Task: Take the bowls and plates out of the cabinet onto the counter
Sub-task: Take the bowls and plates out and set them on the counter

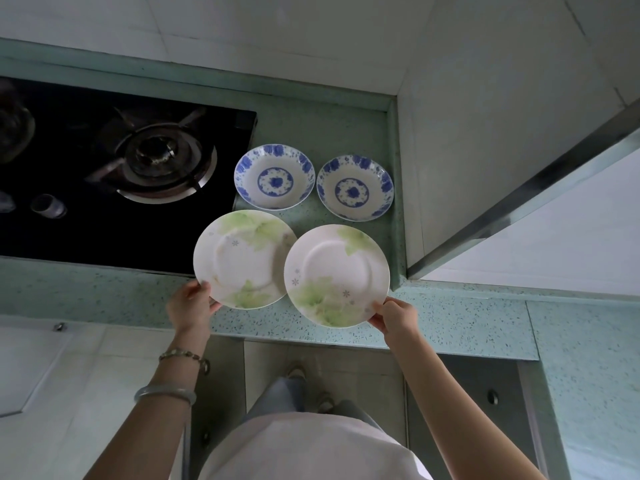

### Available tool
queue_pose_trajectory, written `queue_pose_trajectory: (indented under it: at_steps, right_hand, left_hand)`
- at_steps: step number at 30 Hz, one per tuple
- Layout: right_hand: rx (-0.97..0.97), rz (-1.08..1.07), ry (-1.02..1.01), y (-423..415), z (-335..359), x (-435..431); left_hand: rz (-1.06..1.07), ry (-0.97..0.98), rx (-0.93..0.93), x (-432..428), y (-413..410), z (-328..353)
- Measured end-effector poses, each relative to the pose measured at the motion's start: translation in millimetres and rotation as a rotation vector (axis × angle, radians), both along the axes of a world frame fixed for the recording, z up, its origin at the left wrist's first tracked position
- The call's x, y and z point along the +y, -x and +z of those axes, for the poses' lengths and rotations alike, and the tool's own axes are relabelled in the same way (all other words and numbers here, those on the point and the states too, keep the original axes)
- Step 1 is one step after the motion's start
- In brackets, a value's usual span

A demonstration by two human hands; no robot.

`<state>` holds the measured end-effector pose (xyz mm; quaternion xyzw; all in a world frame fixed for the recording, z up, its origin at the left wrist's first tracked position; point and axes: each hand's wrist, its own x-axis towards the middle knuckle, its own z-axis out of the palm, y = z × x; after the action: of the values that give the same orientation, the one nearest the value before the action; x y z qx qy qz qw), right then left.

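Two dishes out: left blue bowl [274,176] and right blue bowl [355,187] sit on the counter [121,292] beside the hob [104,202]. Your left hand [192,303] pinches the left green plate [244,258]; your right hand [394,315] pinches the right green plate [336,275]. Both plates are over the counter front, not yet released. Cabinet contents unseen.

A: Left hand [190,303] fingertips: hidden under left plate [242,258] rim.
B: Right hand [393,315] likewise, under right plate [336,271] (only thumbs show on top). Far beyond the fingers, stove [104,168] cut off at view's edge.
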<state>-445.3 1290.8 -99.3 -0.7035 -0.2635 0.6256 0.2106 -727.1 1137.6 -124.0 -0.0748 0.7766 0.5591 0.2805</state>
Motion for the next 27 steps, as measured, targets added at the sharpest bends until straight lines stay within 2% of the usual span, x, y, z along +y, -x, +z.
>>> queue_pose_trajectory:
  at_steps: [27]
  right_hand:
    - [-0.022, -0.13, 0.007, 4, -12, 7]
  left_hand:
    - [0.02, 0.001, -0.007, -3, 23, 9]
